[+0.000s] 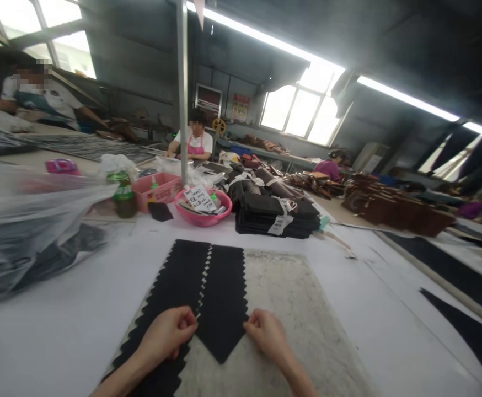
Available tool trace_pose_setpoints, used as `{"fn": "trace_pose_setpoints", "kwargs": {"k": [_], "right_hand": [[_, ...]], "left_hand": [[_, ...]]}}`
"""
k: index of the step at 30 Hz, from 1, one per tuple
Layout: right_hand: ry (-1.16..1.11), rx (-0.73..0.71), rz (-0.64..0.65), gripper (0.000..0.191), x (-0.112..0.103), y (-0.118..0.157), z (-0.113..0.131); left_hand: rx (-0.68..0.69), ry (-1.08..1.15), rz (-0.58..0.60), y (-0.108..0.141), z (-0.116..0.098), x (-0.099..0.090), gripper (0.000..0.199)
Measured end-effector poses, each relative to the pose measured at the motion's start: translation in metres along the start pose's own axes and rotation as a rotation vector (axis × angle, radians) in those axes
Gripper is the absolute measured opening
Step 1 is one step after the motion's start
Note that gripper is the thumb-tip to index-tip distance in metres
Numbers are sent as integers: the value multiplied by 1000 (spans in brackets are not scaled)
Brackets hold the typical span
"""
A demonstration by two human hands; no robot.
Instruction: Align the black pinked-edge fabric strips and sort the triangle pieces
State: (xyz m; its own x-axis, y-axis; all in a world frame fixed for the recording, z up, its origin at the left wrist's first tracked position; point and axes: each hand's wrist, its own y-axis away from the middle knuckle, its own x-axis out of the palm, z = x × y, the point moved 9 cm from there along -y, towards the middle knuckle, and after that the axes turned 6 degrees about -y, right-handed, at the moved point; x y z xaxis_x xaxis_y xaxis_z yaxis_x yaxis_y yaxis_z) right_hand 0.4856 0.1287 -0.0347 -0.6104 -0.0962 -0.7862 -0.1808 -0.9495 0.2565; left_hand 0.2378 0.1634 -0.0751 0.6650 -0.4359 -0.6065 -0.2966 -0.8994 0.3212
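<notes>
A black zigzag-edged piece (223,298) with a pointed near end lies on a grey board (290,309); whether it is leather or fabric I cannot tell. My left hand (170,331) pinches its left edge just above the point. At the opposite edge, my right hand (268,333) pinches it between thumb and fingers. To the left lies a longer black zigzag-edged strip (160,292), partly covered by my left hand and forearm. A narrow toothed gap separates the two pieces.
Beyond the board stand a pink basin (203,219), a pink basket (142,193), a green-labelled bottle (123,196) and a tied black stack (276,215). A clear plastic bag (30,231) covers the left side. Several people work farther back.
</notes>
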Motion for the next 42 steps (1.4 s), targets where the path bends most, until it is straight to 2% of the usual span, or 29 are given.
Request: {"fn": "trace_pose_setpoints", "kwargs": {"k": [8,26,42], "right_hand": [[2,-6,88,18,10,-7,-6],[-9,-29,72,19,8,-6,-5],[-15,-6,73,18,9,-8,-7]], "left_hand": [[-30,25,12,5,-6,-6,21],[-105,-51,-2,7,-10,-9,22],[-87,-163,-33,10,-18,-12,21]]}}
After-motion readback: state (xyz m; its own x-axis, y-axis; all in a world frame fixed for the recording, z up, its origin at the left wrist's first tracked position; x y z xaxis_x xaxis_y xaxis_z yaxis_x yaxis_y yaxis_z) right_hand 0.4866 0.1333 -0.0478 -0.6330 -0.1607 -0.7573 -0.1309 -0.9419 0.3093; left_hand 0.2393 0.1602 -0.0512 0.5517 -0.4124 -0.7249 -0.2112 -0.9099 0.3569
